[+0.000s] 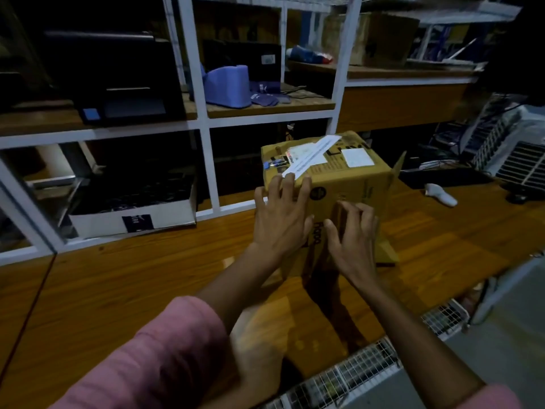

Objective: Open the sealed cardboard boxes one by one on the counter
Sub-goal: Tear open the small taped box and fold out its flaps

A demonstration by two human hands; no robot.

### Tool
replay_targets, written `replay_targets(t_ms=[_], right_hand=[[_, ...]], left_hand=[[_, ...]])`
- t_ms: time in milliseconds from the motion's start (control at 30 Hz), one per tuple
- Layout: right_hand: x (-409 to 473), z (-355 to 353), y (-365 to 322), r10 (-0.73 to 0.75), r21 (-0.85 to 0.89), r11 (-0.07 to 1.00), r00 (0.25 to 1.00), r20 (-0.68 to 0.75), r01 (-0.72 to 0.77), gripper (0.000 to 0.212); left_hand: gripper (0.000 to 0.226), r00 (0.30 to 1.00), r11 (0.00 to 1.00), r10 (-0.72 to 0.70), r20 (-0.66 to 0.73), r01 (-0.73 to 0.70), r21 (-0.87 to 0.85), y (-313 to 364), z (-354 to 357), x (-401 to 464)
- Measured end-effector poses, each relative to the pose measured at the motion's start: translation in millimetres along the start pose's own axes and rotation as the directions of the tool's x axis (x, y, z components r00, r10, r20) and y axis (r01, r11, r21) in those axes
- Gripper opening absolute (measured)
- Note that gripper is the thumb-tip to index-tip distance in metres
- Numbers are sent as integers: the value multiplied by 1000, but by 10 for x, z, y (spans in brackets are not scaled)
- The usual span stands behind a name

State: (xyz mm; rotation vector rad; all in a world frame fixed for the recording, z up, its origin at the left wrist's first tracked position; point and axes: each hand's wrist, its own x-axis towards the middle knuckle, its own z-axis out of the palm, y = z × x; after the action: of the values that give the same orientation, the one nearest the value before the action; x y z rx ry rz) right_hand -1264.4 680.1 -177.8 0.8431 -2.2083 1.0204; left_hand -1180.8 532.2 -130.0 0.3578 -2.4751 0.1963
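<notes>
A brown cardboard box stands on the wooden counter, with white labels and a white paper strip on its top. One flap sticks out at the box's right side. My left hand lies flat against the near face, fingers spread, fingertips reaching the top edge. My right hand presses on the near face lower down, fingers curled over a folded flap edge. A small blue object lies on the box's top left corner.
White-framed shelving behind the counter holds a black printer, a blue tape dispenser and another cardboard box. A white box of dark items sits at the left. A white handheld device lies at the right.
</notes>
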Motion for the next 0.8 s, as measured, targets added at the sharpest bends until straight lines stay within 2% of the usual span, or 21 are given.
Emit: replay_targets(t_ms=[167, 333, 467, 533, 600, 800], right_hand=[[-75, 40, -253, -9, 71, 997, 1000, 29, 7, 44], [-222, 189, -668, -75, 155, 986, 993, 94, 60, 46], [-364, 261, -974, -104, 191, 979, 984, 148, 75, 47], [-424, 281, -1076, -108, 217, 974, 979, 174, 69, 48], [-467, 298, -1142, -113, 238, 969, 976, 187, 67, 48], [-399, 332, -1195, -22, 284, 958, 981, 194, -34, 58]], left_hand=[[86, 972, 972, -234, 16, 234, 0, -451, -77, -460], [89, 884, 892, -436, 171, 449, -50, -924, -203, -1011], [92, 860, 857, -485, 158, 503, -110, -1144, -357, -1234], [93, 819, 804, -557, 137, 573, -160, -1252, -457, -1280], [95, 814, 802, -573, 97, 581, -140, -1364, -545, -1328], [70, 809, 799, -560, 176, 584, -142, -1552, -574, -1417]])
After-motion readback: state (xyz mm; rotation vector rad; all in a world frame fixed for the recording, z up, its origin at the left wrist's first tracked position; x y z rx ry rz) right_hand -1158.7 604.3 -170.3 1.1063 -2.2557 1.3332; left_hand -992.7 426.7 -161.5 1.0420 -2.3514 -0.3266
